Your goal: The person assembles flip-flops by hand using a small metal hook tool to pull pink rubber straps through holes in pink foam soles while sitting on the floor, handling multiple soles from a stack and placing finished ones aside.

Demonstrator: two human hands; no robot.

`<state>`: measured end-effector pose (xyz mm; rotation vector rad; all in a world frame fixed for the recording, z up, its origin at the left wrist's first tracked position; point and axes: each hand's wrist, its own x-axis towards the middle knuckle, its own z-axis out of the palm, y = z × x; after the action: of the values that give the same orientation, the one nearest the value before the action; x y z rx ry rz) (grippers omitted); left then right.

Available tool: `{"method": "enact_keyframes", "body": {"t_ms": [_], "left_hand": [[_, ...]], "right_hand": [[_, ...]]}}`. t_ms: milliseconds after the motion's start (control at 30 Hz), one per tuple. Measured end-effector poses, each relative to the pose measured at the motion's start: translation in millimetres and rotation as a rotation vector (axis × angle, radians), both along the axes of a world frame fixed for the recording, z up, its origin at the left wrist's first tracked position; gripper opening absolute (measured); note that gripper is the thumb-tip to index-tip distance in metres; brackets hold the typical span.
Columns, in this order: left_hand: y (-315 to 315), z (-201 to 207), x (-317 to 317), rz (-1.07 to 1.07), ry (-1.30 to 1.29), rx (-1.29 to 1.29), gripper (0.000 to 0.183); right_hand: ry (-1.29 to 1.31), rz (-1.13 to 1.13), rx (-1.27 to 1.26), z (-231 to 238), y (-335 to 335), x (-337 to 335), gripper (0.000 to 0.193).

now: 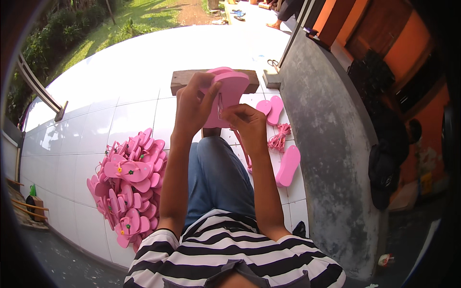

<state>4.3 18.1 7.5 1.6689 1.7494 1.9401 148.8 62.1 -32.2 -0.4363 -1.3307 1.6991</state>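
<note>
Pink flip-flop soles (236, 89), seemingly two stacked together, are held up in front of me over a wooden block (180, 82). My left hand (194, 101) is closed round their left edge, thumb on the near face. A thin metal wire-like tool (220, 102) lies along that face. My right hand (249, 122) pinches at the tool's lower end, its fingertips close against the sole. From beneath the right hand a pink strap (245, 151) hangs down beside my knee. How the strap meets the sole is hidden by my fingers.
Left on the white tiles lies a heap of pink flip-flops (127, 169) with small flower ornaments. To the right are loose soles (289, 165) and a bundle of pink straps (279, 137). Scissors (273, 63) rest near a grey low wall (331, 125). Another person's foot (274, 25) shows far off.
</note>
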Motion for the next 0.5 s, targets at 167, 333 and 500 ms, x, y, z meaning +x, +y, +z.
{"method": "enact_keyframes", "body": {"t_ms": [167,333,500], "left_hand": [[-12.2,-7.2,4.9,-0.082,-0.065,0.043,0.017],[-30.4,-19.7,16.1,-0.140,-0.236,0.043,0.021],[-30.1,-18.3,25.6,-0.239,-0.304,-0.033,0.034]], "right_hand": [[0.069,-0.076,-0.058,-9.5,-2.8,-3.5,0.010],[-0.202,-0.349,0.259,-0.9,-18.7,13.1,0.012],[-0.143,-0.229,0.368,11.6,21.5,30.4,0.051]]}}
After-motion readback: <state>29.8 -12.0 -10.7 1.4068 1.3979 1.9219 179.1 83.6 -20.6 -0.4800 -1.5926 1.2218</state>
